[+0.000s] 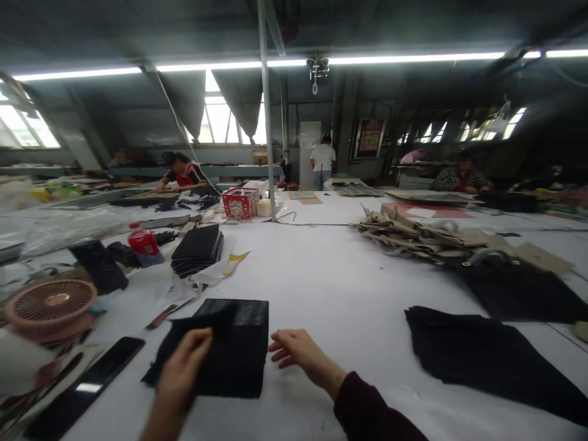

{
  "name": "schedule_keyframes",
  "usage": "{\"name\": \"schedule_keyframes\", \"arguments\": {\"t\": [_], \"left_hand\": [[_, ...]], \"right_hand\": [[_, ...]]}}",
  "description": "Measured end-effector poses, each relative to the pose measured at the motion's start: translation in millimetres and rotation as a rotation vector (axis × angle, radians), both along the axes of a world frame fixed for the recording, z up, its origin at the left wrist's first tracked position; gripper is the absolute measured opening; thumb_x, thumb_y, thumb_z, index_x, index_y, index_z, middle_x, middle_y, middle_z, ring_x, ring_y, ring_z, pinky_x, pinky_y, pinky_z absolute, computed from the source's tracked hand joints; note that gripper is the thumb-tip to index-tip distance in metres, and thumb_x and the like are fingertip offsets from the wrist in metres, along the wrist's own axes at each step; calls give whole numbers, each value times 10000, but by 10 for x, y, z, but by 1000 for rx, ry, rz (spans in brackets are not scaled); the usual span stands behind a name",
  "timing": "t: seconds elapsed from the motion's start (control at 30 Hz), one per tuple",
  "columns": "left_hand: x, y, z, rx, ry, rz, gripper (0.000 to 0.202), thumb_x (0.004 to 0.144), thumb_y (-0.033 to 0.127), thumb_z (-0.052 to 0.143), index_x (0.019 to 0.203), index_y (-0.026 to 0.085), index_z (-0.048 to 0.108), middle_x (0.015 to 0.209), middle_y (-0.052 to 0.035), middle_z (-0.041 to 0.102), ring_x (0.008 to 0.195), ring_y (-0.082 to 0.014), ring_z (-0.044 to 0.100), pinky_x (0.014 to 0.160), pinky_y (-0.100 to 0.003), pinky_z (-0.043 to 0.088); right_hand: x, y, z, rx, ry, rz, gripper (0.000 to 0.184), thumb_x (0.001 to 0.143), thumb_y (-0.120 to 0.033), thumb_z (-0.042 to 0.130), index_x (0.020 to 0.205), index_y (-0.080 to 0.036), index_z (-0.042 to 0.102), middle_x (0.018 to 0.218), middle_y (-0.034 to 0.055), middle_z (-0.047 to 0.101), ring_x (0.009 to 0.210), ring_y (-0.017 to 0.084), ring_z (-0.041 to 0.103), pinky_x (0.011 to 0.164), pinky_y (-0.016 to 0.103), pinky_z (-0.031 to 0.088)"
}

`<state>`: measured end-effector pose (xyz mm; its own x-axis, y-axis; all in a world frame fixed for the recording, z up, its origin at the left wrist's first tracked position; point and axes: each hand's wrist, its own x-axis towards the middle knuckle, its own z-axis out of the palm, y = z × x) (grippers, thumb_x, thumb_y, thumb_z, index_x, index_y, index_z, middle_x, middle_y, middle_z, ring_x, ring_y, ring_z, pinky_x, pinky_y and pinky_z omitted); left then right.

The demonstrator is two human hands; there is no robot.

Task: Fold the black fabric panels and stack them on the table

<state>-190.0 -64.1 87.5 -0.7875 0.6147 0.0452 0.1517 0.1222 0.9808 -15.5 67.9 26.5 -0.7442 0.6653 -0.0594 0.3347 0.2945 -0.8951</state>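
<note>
A black fabric piece [232,361] lies on the white table in front of me, with a darker, shinier patch showing at its top right. My left hand [186,358] is closed on the left part of the fabric, where a fold is raised; the fingertips are partly hidden and slightly blurred. Just off the fabric's right edge, my right hand [301,352] hovers with fingers apart and nothing in them.
To the left are a phone [87,389], a pink fan [52,306], a red-capped bottle [144,245] and a stack of black pieces [197,248]. Black fabric [482,358] and a pile of beige pieces [422,236] lie right. A pole [266,122] rises ahead; people work beyond.
</note>
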Motion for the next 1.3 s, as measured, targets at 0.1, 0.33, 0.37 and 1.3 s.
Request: {"name": "schedule_keyframes", "arguments": {"t": [0.1, 0.33, 0.37, 1.3], "left_hand": [[835, 84, -347, 74, 219, -520, 266, 903, 489, 531, 965, 253, 639, 986, -24, 691, 915, -228, 648, 800, -317, 544], [1730, 189, -700, 15, 684, -944, 330, 873, 173, 541, 1195, 243, 558, 1245, -67, 617, 1132, -232, 574, 980, -400, 478], [1655, 217, -707, -25, 768, -946, 360, 858, 150, 550, 1207, 237, 554, 1272, -68, 602, 1159, -245, 556, 992, -424, 466], [951, 683, -1011, -135, 1117, -771, 152, 943, 171, 484, 1044, 191, 596, 1020, -81, 605, 944, -231, 558, 813, -391, 487]], "right_hand": [[547, 55, 101, -484, 145, 14, 718, 951, -690, 172, 1085, -150, 626, 950, 99, 680, 726, 152, 628, 632, 272, 487], [1491, 149, 63, -459, -56, -141, 484, 760, -613, 649, 782, -130, 660, 672, 20, 614, 569, 109, 511, 538, 227, 394], [1527, 161, 30, -437, -70, -151, 459, 762, -588, 655, 790, -130, 666, 667, 17, 613, 568, 109, 509, 538, 229, 389], [779, -91, -680, 985, -152, -307, 298, 955, -91, 408, 1164, -148, 614, 874, 84, 568, 841, 214, 512, 759, 338, 416]]}}
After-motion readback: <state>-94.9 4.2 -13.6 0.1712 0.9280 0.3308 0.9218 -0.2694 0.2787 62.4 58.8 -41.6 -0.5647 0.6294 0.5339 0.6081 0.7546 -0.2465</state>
